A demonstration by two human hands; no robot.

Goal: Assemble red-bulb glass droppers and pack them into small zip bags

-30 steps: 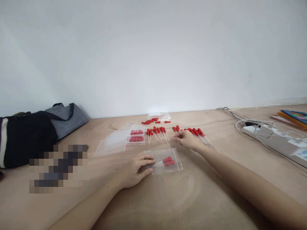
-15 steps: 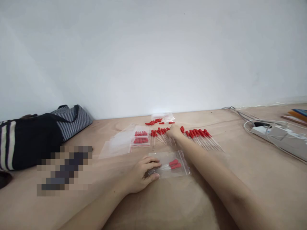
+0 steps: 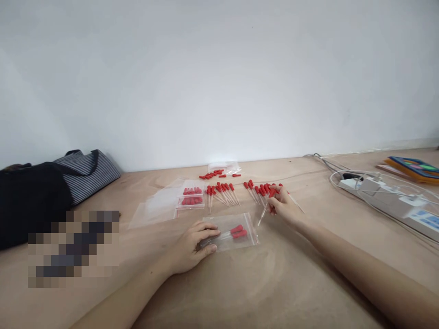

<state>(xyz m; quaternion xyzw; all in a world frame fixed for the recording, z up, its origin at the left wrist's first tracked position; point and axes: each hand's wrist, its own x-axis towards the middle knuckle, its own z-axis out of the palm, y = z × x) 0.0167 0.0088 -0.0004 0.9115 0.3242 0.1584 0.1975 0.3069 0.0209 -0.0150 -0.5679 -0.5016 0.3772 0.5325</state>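
My left hand point(image 3: 195, 246) grips the closed end of a clear zip bag point(image 3: 222, 221), thumb and fingers around it. Inside the bag lie droppers with red rubber bulbs point(image 3: 237, 229), their tips toward my palm. To the right, my right hand point(image 3: 284, 205) is closed on one dropper point(image 3: 262, 214), held with its glass tip pointing down and left. Behind that hand is a row of loose droppers point(image 3: 251, 188), partly hidden by my fingers. Another group of droppers point(image 3: 224, 189) lies left of it, bulbs away from me.
Filled bags point(image 3: 190, 200) and flat bags point(image 3: 157, 205) lie at the left. Loose red bulbs point(image 3: 214, 174) sit near the wall before more clear plastic point(image 3: 224, 167). A power strip point(image 3: 387, 196) with cables stands at right, dark bags point(image 3: 34, 201) at far left.
My right hand has moved right from the middle of the dropper rows and now shows a dropper in its fingers. My left hand stays on the bag; the view has turned slightly right.
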